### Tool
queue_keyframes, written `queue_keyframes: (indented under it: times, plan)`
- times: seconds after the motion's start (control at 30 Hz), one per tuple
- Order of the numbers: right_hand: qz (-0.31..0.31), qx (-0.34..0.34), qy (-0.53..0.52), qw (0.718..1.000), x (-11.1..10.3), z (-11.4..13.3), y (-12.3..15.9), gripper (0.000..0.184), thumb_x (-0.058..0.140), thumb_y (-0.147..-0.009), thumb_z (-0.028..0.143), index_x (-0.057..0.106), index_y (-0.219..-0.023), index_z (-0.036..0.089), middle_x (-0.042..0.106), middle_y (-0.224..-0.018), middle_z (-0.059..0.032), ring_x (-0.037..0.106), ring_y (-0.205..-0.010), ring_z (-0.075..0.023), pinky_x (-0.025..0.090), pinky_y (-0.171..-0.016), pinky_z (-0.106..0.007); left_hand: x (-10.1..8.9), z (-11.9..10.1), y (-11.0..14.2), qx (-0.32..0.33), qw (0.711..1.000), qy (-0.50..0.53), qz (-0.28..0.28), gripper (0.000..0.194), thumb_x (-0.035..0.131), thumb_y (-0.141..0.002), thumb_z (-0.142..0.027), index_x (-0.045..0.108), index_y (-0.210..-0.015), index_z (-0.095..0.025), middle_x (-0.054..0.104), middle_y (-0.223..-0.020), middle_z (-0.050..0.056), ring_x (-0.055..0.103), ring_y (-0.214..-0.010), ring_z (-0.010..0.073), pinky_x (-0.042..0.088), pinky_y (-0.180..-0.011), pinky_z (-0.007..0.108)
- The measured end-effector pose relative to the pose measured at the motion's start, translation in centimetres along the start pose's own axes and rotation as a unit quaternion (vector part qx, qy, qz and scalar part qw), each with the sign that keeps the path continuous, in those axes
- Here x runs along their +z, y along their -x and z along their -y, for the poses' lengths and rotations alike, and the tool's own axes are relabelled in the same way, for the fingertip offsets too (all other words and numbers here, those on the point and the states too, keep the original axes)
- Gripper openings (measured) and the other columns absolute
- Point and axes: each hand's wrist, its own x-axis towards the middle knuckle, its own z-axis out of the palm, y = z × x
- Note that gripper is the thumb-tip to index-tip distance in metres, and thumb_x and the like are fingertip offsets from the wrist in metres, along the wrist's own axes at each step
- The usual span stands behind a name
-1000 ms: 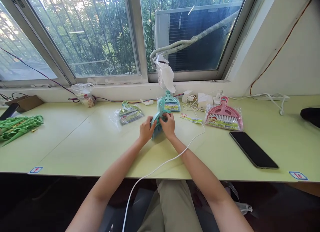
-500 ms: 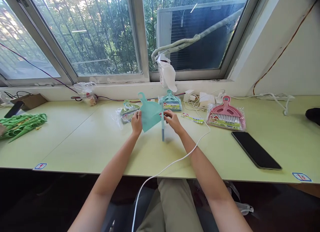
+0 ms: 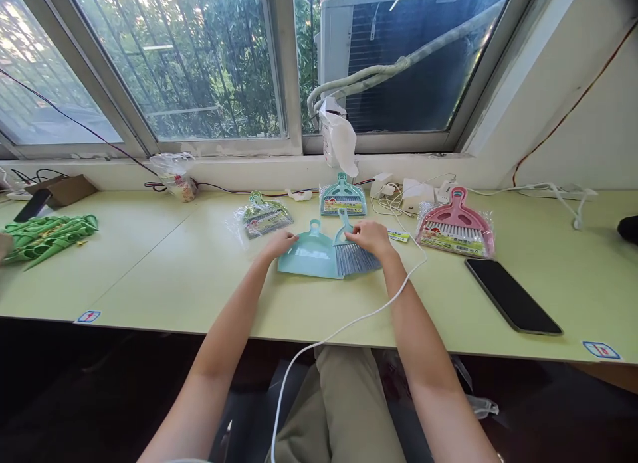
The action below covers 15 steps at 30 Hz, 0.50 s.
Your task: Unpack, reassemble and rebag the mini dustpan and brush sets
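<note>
A light teal dustpan [image 3: 310, 256] lies on the table, its handle loop pointing away from me. My left hand [image 3: 280, 244] grips its left edge between thumb and fingers. Beside it, a small matching hand brush [image 3: 353, 257] with grey-blue bristles rests tilted, overlapping the dustpan's right edge. My right hand [image 3: 369, 238] is closed on the right side of the brush's upper part; its fingers are partly hidden. Just behind stands a packaged teal brush and dustpan set [image 3: 342, 198], and a green packaged set [image 3: 266, 216] lies to the left.
A pink packaged set [image 3: 456, 227] and a dark phone [image 3: 512, 295] lie to the right. A white cable [image 3: 343, 327] crosses in front of my right arm. Chargers [image 3: 411, 194] stand by the window. Green rolled pieces [image 3: 54, 236] lie far left, touched by another person's hand [image 3: 4, 245].
The dustpan and the brush have come down from being held upright to lying on the table, side by side. Both hands have lowered with them. The view has shifted slightly.
</note>
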Motion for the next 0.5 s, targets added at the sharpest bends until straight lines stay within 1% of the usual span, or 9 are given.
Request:
queue_keyframes:
  times: [0.1,0.13,0.23,0.33,0.4,0.5]
  plan:
    - [0.036,0.007,0.063,0.997,0.3,-0.2,0.0,0.032,0.061,-0.081,0.048,0.076,-0.074,0.019,0.074,-0.092,-0.0109,0.064,-0.088,-0.0232,0.040,-0.073,-0.029,-0.2,-0.1,0.2,0.002,0.992,-0.083,0.099,0.051,0.063,-0.075,-0.059,0.044,-0.044,-0.023,0.043,-0.042,0.001,0.043,-0.046,0.0163,0.031,-0.051,0.029]
    - [0.045,0.014,0.073,0.996,0.5,-0.3,0.0,0.033,0.061,-0.081,0.047,0.076,-0.076,0.019,0.074,-0.093,-0.0122,0.065,-0.090,-0.0243,0.041,-0.074,-0.030,-0.4,-0.2,0.2,-0.006,0.989,-0.105,0.105,0.050,0.064,-0.075,-0.056,0.045,-0.044,-0.023,0.045,-0.044,0.002,0.047,-0.048,0.0179,0.033,-0.054,0.030]
    - [0.082,0.040,0.087,0.992,0.8,-0.7,0.0,0.034,0.062,-0.082,0.047,0.077,-0.081,0.017,0.074,-0.094,-0.0154,0.066,-0.092,-0.0269,0.042,-0.076,-0.033,-0.6,-0.4,0.2,-0.033,0.979,-0.181,0.084,0.043,0.061,-0.079,-0.049,0.049,-0.047,-0.023,0.056,-0.054,0.007,0.058,-0.063,0.0242,0.038,-0.063,0.032]
    - [0.112,0.062,0.093,0.987,1.1,-0.6,-0.1,0.035,0.060,-0.085,0.046,0.077,-0.086,0.015,0.073,-0.097,-0.0171,0.066,-0.094,-0.0282,0.043,-0.078,-0.035,-0.5,-0.7,0.4,-0.027,0.963,-0.260,0.070,0.035,0.056,-0.083,-0.042,0.054,-0.055,-0.022,0.065,-0.068,0.011,0.062,-0.077,0.0279,0.041,-0.069,0.033]
    - [0.107,0.066,0.091,0.988,1.3,-0.5,-0.2,0.036,0.059,-0.087,0.046,0.076,-0.091,0.015,0.072,-0.101,-0.0174,0.065,-0.096,-0.0279,0.044,-0.079,-0.036,-0.4,-0.8,0.5,-0.017,0.957,-0.284,0.060,0.029,0.054,-0.085,-0.038,0.058,-0.061,-0.022,0.068,-0.076,0.011,0.063,-0.084,0.0284,0.043,-0.074,0.033]
    - [0.091,0.071,0.065,0.991,1.5,-0.6,-0.3,0.034,0.060,-0.087,0.046,0.074,-0.097,0.017,0.072,-0.101,-0.0153,0.064,-0.096,-0.0269,0.043,-0.082,-0.035,-0.3,-1.0,0.6,-0.008,0.957,-0.286,0.041,0.021,0.052,-0.087,-0.032,0.062,-0.072,-0.021,0.070,-0.089,0.012,0.062,-0.092,0.0282,0.044,-0.080,0.034]
